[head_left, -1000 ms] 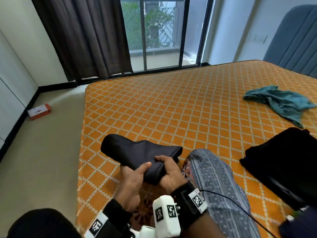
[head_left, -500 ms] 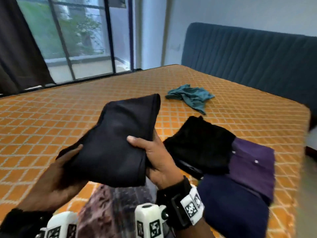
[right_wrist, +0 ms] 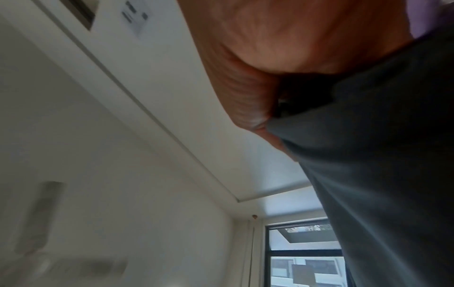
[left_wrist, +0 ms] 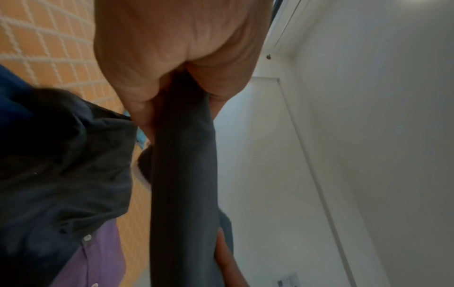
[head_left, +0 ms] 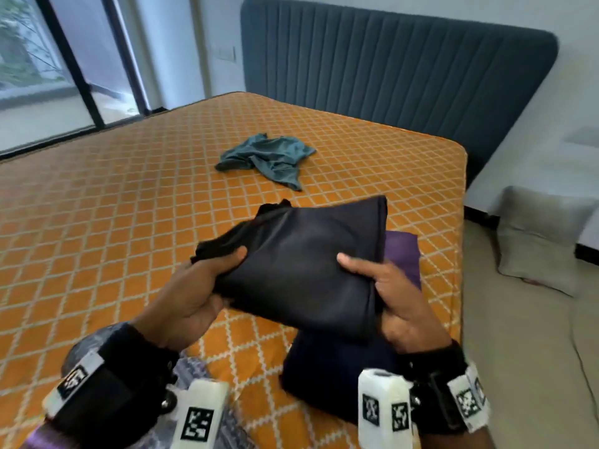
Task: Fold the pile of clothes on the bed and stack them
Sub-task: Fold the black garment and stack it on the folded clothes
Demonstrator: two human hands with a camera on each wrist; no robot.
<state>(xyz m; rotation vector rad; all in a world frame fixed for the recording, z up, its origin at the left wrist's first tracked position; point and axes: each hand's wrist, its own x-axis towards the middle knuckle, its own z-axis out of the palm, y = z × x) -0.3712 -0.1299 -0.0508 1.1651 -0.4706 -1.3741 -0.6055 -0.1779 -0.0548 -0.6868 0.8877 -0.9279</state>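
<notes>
Both my hands clamp one folded black garment [head_left: 301,270] above the orange bed [head_left: 129,196]: my left hand [head_left: 191,293] pinches its 9 o'clock edge, my right hand [head_left: 393,299] its 3 o'clock edge. The cloth is smooth, dark, squarely folded. Directly beneath it lies a stack [head_left: 337,377] of navy, purple and black pieces. One crumpled teal garment [head_left: 269,158] sits at 12 o'clock, before the blue headboard [head_left: 389,66].
</notes>
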